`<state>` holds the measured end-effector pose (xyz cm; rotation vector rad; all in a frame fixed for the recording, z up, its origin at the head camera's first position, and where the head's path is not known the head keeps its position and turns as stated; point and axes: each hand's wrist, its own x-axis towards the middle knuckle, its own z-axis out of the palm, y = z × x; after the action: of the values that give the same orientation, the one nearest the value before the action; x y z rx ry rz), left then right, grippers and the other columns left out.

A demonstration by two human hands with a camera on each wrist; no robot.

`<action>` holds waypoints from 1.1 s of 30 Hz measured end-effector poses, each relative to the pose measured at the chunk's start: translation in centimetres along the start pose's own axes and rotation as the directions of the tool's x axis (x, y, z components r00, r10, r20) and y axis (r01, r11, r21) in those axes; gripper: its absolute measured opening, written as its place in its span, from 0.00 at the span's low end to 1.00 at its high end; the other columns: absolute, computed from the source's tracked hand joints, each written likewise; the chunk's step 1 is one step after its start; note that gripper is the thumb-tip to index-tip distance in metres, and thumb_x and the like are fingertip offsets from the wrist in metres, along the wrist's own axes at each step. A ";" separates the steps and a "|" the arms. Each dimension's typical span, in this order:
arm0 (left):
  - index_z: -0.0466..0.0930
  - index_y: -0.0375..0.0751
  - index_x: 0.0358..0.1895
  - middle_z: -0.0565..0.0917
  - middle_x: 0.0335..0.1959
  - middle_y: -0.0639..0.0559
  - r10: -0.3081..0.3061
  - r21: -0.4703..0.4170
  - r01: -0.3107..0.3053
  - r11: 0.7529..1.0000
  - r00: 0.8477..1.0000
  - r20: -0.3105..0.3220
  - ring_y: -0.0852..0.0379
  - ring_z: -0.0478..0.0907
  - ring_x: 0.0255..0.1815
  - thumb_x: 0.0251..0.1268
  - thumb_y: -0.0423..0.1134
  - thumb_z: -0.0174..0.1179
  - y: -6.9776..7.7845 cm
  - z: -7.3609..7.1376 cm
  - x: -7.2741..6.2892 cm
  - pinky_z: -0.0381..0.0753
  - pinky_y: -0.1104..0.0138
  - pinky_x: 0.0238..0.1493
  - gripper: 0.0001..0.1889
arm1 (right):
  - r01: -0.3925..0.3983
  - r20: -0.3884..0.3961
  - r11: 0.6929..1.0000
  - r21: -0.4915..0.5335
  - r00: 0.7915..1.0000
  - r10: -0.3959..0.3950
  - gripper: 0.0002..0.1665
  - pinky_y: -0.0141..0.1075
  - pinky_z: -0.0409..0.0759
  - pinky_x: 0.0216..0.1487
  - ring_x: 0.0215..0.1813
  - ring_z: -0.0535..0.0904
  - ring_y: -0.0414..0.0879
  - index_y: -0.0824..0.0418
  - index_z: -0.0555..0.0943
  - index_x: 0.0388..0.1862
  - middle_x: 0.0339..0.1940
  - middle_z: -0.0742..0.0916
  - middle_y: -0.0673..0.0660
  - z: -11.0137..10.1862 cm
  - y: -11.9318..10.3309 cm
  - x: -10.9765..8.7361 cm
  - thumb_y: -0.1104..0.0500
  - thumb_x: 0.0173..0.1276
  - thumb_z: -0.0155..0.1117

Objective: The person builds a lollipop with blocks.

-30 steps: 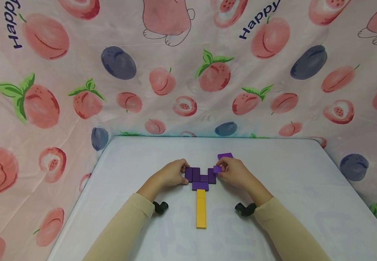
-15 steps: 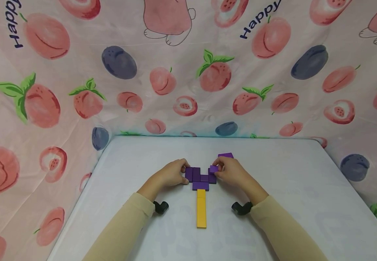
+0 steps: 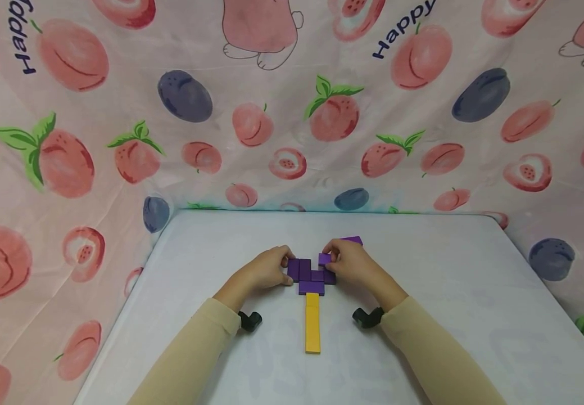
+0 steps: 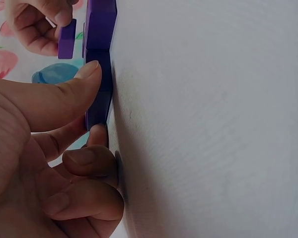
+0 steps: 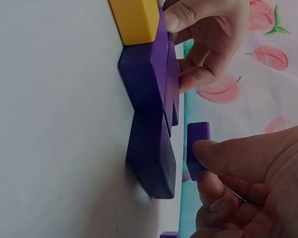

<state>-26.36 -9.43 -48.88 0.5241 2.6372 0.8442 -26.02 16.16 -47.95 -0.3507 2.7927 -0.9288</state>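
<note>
Flat purple blocks lie joined in a cup-like outline on the white table, with a lower purple block (image 3: 311, 288) and a strip of yellow blocks (image 3: 312, 329) running toward me. My left hand (image 3: 263, 270) pinches the leftmost dark purple block (image 3: 293, 270) between thumb and fingers, at the table. My right hand (image 3: 354, 262) pinches a small purple block (image 3: 324, 259) by its edges. In the right wrist view this small block (image 5: 198, 151) is held apart from the others, above the right-hand dark purple block (image 5: 151, 153), which my fingers partly cover in the head view.
Another purple block (image 3: 353, 240) lies behind my right hand, partly hidden. The white table (image 3: 448, 270) ends at a fruit-printed cloth (image 3: 292, 135) at the back and sides. Black wrist-worn devices (image 3: 367, 318) show at both cuffs.
My right hand has moved left with the small purple block, from the outer side of the right-hand dark block to its inner side. My left hand has stayed in place.
</note>
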 end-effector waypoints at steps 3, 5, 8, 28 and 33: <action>0.79 0.42 0.63 0.82 0.49 0.49 0.002 -0.004 -0.002 1.000 1.000 0.000 0.50 0.77 0.51 0.60 0.39 0.80 -0.1 0.0 0.1 0.78 0.53 0.65 0.29 | -0.009 0.010 1.000 0.001 1.000 0.009 0.15 0.36 0.77 0.36 0.35 0.77 0.47 0.57 0.85 0.55 0.34 0.82 0.53 0.0 -0.4 0.3 0.62 0.72 0.74; 0.79 0.42 0.62 0.82 0.49 0.49 0.005 -0.003 -0.005 1.000 1.000 -0.001 0.50 0.77 0.51 0.60 0.39 0.81 -0.2 0.0 0.2 0.77 0.53 0.65 0.29 | -0.010 0.015 1.000 -0.004 1.000 0.010 0.15 0.36 0.77 0.37 0.35 0.76 0.47 0.57 0.85 0.55 0.34 0.82 0.53 0.1 -0.6 0.5 0.62 0.72 0.73; 0.79 0.43 0.62 0.81 0.48 0.49 0.003 -0.003 -0.003 1.000 1.000 0.000 0.50 0.76 0.51 0.60 0.40 0.81 -0.3 0.1 0.2 0.77 0.53 0.64 0.29 | -0.006 0.015 1.000 -0.013 1.000 0.006 0.15 0.36 0.76 0.38 0.35 0.76 0.46 0.57 0.85 0.56 0.35 0.82 0.53 0.2 -0.9 0.7 0.62 0.72 0.73; 0.79 0.43 0.63 0.80 0.48 0.50 0.005 -0.005 -0.005 1.000 1.000 0.004 0.51 0.76 0.50 0.60 0.40 0.81 -0.2 -0.1 0.1 0.77 0.53 0.63 0.29 | 0.018 0.050 0.999 -0.030 0.999 -0.016 0.15 0.36 0.75 0.37 0.34 0.76 0.46 0.59 0.85 0.55 0.33 0.82 0.53 0.9 -1.0 1.4 0.64 0.70 0.74; 0.79 0.43 0.62 0.80 0.47 0.50 0.009 -0.004 -0.009 1.000 1.000 0.001 0.51 0.77 0.50 0.59 0.40 0.81 -0.2 -0.1 0.2 0.77 0.53 0.63 0.29 | 0.016 0.056 1.000 -0.023 0.998 -0.015 0.15 0.35 0.75 0.36 0.34 0.76 0.46 0.59 0.85 0.54 0.32 0.81 0.53 1.1 -0.8 1.5 0.64 0.70 0.74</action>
<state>-26.59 -9.55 -49.01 0.5353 2.6333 0.8513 -27.05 14.49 -48.45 -0.3963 2.7558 -0.8769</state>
